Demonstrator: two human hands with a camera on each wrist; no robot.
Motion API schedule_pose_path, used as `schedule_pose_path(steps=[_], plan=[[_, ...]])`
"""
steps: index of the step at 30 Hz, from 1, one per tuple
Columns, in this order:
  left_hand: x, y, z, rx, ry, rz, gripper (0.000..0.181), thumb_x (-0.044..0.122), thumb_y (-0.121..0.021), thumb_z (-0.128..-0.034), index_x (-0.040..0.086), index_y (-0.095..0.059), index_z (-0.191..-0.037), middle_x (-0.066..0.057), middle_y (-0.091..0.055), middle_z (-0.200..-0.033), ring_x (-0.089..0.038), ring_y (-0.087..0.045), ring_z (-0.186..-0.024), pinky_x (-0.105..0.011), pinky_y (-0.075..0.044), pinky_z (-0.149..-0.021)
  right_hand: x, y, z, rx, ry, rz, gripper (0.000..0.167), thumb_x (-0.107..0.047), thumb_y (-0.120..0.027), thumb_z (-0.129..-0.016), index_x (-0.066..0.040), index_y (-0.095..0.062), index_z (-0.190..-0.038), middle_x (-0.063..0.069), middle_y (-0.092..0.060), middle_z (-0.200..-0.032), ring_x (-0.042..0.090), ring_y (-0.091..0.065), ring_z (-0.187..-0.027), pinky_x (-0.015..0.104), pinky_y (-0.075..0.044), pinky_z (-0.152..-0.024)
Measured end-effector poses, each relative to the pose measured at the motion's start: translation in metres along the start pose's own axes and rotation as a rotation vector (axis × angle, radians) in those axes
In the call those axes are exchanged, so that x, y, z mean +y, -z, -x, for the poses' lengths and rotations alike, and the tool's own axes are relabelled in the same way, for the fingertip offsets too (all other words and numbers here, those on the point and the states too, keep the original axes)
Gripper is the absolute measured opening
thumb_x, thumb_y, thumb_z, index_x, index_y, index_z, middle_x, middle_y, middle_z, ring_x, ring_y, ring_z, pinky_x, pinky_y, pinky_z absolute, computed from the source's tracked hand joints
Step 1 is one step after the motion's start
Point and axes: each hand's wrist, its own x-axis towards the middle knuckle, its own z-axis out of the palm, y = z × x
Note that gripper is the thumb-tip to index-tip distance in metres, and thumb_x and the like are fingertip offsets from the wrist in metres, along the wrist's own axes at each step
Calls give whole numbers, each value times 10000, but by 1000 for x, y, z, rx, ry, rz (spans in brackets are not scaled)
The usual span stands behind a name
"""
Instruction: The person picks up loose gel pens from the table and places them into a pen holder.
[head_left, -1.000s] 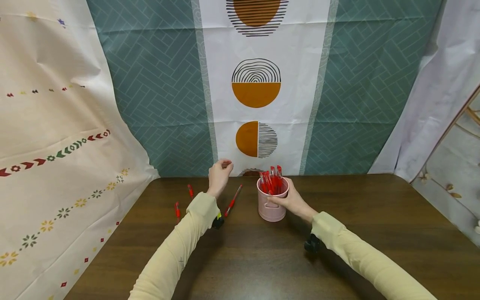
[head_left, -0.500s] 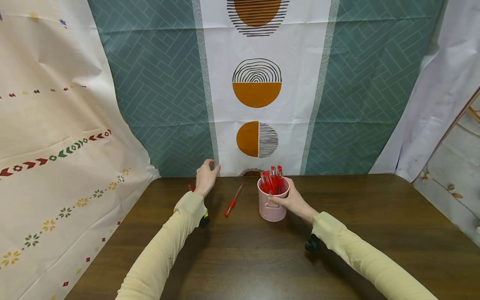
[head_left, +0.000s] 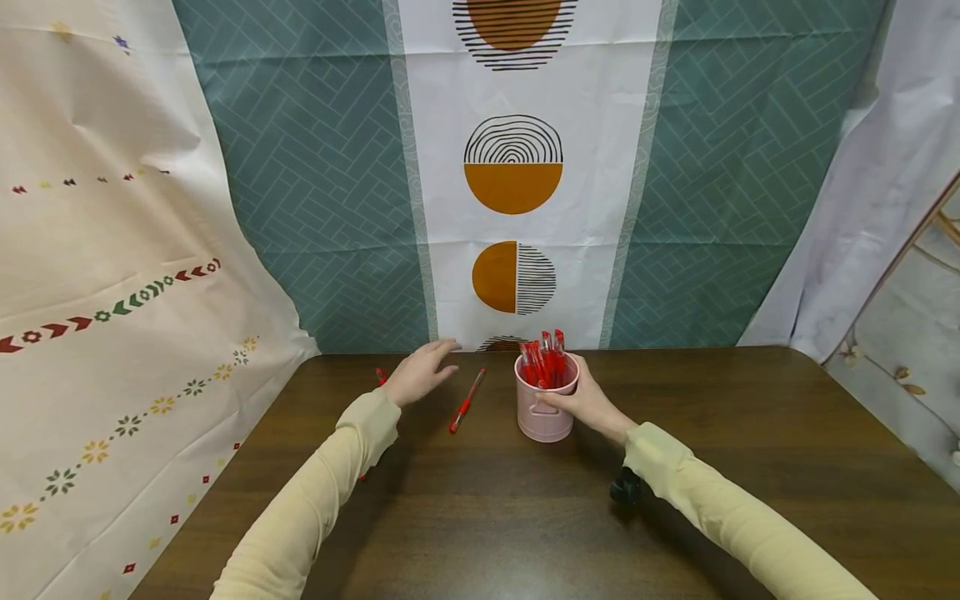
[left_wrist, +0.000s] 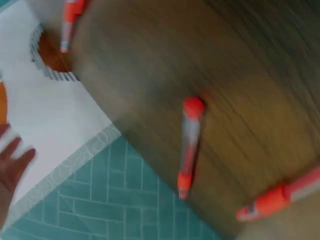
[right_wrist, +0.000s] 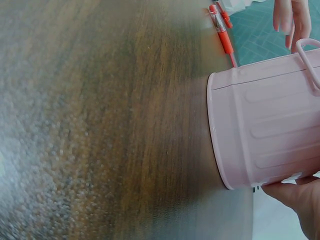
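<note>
My left hand [head_left: 420, 372] hovers over the back of the table with its fingers spread and nothing held. To its right lies a red pen [head_left: 467, 402]; another red pen [head_left: 381, 376] shows partly behind the hand. A third pen is mostly hidden under the left sleeve. In the left wrist view one capped red pen [left_wrist: 190, 145] lies in the middle and another pen [left_wrist: 280, 197] at lower right. My right hand [head_left: 581, 406] grips the pink pen cup [head_left: 542, 421], its thumb on the near side. Several red pens [head_left: 543, 362] stand in the cup.
The brown wooden table [head_left: 495, 517] ends against a hanging teal and white cloth [head_left: 510, 225]. A patterned cream cloth [head_left: 135, 333] drapes along the left edge. White fabric [head_left: 832, 208] hangs on the right.
My left hand has moved left from beside the lone pen, then dipped lower, its fingers straightening to the right. The right hand and the cup have stayed in place.
</note>
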Motion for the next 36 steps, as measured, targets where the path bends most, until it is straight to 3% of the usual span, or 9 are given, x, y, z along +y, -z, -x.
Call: schedule_pose_path(steps=[6,10,16,23,28,36], plan=[[-2,-7,2,-40,-357,-190,419,-38,-665,-772,54,-573,-1171,-92,-524,-1211,-224,-480,-1104,-344,-449,-798,1,-1,0,11,-12,11,804,-129,-719,-765,-23,-169,-1342,195,-283,-1327,349,-284,-1217,484,-308,-940],[-1,-14,4,-85,-546,-340,436,-75,-683,-746,63,-597,-1151,-96,-536,-1208,-245,-457,-1138,-332,-410,-867,7,0,-3,9,-5,-6,825,-146,-734,-753,-22,-170,-1342,196,-284,-1325,354,-285,-1212,492,-312,-935],[-1,-25,9,-156,-727,-535,448,0,-690,-759,120,-583,-1177,-69,-522,-1234,-235,-433,-1167,-319,-320,-954,23,2,-11,12,5,2,848,-201,-754,-739,-54,-178,-1344,165,-291,-1323,329,-298,-1211,479,-317,-936],[6,-30,10,-242,-821,-688,523,47,-689,-781,143,-520,-1267,-46,-464,-1305,-208,-418,-1186,-328,-307,-964,33,2,-15,41,19,29,866,-274,-766,-716,-96,-190,-1337,130,-313,-1312,305,-317,-1195,483,-334,-921],[10,-31,10,-294,-823,-740,562,74,-698,-780,162,-496,-1298,-24,-452,-1319,-184,-405,-1197,-317,-296,-970,31,2,-13,42,7,33,862,-276,-767,-714,-102,-195,-1335,126,-314,-1313,298,-316,-1199,477,-338,-920],[11,-29,9,-298,-835,-772,483,100,-686,-782,227,-567,-1233,30,-519,-1246,-162,-457,-1149,-299,-319,-953,32,2,-14,32,9,27,851,-239,-760,-730,-85,-190,-1343,148,-302,-1320,315,-312,-1204,470,-333,-926]])
